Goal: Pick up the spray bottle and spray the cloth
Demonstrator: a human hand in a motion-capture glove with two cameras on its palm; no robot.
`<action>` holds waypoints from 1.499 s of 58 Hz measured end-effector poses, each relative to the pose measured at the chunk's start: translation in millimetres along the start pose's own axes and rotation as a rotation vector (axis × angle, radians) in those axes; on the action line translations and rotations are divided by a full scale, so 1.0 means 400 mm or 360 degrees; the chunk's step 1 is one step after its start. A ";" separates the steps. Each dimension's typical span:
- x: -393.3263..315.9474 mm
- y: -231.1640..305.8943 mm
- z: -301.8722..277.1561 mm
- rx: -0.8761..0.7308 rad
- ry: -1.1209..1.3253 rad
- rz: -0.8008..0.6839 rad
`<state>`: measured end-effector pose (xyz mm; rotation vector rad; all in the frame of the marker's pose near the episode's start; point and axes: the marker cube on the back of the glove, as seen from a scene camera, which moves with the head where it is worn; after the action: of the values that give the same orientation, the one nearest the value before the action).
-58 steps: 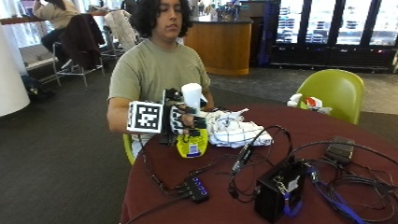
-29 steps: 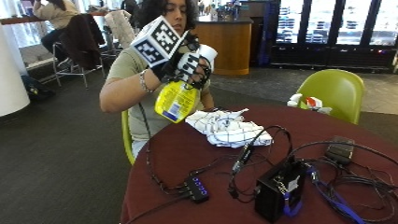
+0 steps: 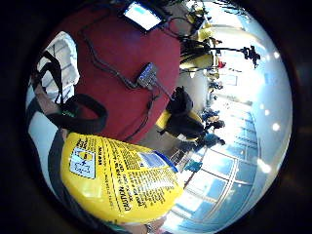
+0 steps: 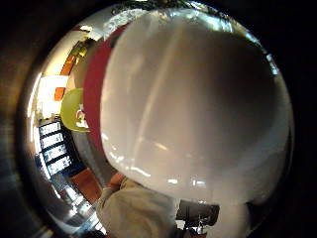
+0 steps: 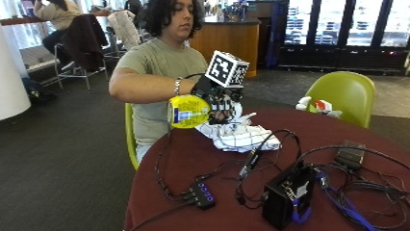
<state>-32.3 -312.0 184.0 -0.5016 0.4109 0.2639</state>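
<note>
In the outside view my gloved right hand (image 5: 218, 98) grips a yellow spray bottle (image 5: 187, 111) and holds it tipped on its side, base towards the camera, in the air just above the cloth. The white checked cloth (image 5: 240, 136) lies crumpled on the dark red round table (image 5: 192, 163), right under the hand. The little finger side palm view shows the bottle's yellow labelled body (image 3: 117, 180) close to the palm, with the cloth (image 3: 61, 56) on the red table (image 3: 122, 53) beyond. The bottle's white top (image 4: 198, 104) fills the thumb side palm view.
A black box (image 5: 285, 197), a small black hub with lit ports (image 5: 204, 194) and several cables (image 5: 256, 159) lie on the table's near half. A flat dark device (image 5: 349, 154) lies at the right. A green chair (image 5: 342, 94) stands behind the table.
The hand has come down from head height with the bottle and turned it from hanging base-down to lying sideways just above the cloth.
</note>
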 end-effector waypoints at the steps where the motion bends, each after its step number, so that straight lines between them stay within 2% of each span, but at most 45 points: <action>1: -0.004 -0.002 -0.001 -0.0010 -0.0001 -0.0005; 6: -0.014 -0.011 -0.034 0.0031 -0.0011 -0.0027; 12: -0.032 -0.014 -0.124 0.0199 -0.0160 -0.0075; 23: -0.125 -0.025 -0.311 0.0703 -0.0838 -0.0288; 30: -0.215 -0.071 -0.346 0.0978 -0.1328 -0.0426; 37: -0.419 -0.093 -0.327 0.0864 -0.2005 -0.0659; 43: -0.514 -0.115 -0.281 0.0536 -0.2458 -0.1013; 46: -0.577 -0.157 -0.254 0.0568 -0.2547 -0.0988; 48: -0.617 -0.173 -0.229 0.0569 -0.2547 -0.0994; 53: -0.699 -0.156 -0.128 0.0439 -0.2338 -0.1191; 56: -0.735 -0.153 -0.114 0.0462 -0.2345 -0.1202; 63: -0.728 -0.133 -0.065 0.0461 -0.2254 -0.1336; 73: -0.757 -0.189 -0.116 0.0736 -0.2389 -0.1089; 78: -0.754 -0.181 -0.109 0.0583 -0.2269 -0.1071; 83: -0.718 -0.155 -0.102 0.0406 -0.1897 -0.1119; 87: -0.647 -0.124 -0.116 0.0420 -0.1698 -0.1102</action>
<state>-259.2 -415.0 281.6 -0.1661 -0.7597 -0.2106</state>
